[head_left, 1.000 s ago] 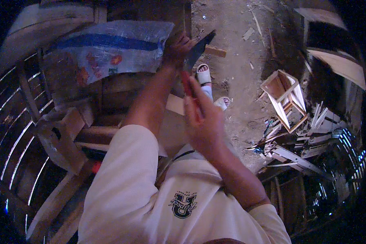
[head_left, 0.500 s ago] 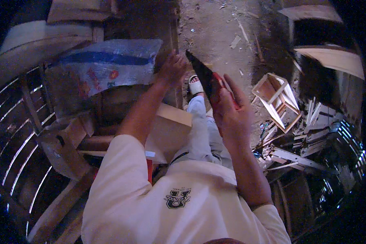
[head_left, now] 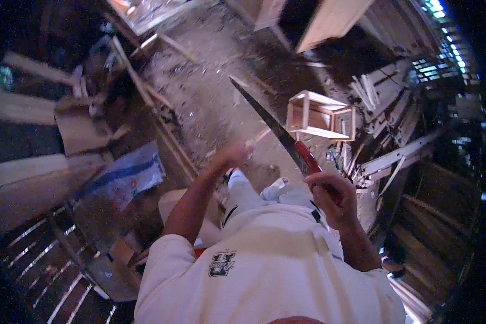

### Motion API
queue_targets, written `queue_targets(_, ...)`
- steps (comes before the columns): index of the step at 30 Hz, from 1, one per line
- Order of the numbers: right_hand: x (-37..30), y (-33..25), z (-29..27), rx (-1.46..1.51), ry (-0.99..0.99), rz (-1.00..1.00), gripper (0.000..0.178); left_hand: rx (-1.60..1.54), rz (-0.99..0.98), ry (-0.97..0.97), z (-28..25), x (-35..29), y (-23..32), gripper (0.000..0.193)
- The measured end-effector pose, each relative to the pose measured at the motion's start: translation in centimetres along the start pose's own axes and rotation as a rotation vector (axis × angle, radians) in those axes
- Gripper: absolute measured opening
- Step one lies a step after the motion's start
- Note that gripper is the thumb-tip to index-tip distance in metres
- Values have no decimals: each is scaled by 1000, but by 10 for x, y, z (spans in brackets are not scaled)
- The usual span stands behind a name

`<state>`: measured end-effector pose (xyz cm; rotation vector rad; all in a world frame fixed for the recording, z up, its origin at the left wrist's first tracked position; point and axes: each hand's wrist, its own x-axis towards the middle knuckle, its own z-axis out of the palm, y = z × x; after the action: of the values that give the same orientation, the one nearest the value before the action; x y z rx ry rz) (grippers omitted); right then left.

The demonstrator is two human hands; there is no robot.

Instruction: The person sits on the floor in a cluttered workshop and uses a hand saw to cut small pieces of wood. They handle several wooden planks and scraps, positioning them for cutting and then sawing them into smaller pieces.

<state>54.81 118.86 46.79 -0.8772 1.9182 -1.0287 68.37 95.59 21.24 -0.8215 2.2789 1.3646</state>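
My right hand [head_left: 333, 197] is closed around the red handle of a handsaw [head_left: 275, 127]. Its long dark blade points up and away to the left, raised above the dirt floor. To the left of the blade, my left hand [head_left: 235, 155] is closed, somewhat blurred by motion. A thin pale wooden strip [head_left: 263, 134] sticks out from its fingertips toward the blade; the two look apart, though their depth is hard to judge. Beyond the saw handle stands a small open wooden frame [head_left: 321, 116] on the floor.
Scrap boards and sticks [head_left: 383, 102] are heaped at the right. A pale plank [head_left: 335, 24] juts in at the far right. On the left lie a white and blue plastic sack [head_left: 129, 175] and several boards [head_left: 32, 113]. A long beam [head_left: 173, 143] edges the dirt floor [head_left: 200, 81].
My view has swung to the right. The saw has come away from my left hand toward the right, held lower by its handle. My left hand has dropped nearer to me.
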Motion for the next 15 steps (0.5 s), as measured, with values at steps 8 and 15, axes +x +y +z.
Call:
queue_targets(8,-85,73,-124,-569,365,-130,48,349,401,137,76,-24,192,47)
queue_targets(15,-163,163,-195,-961,421,-72,72,491,783,-38,124,-41,334,36)
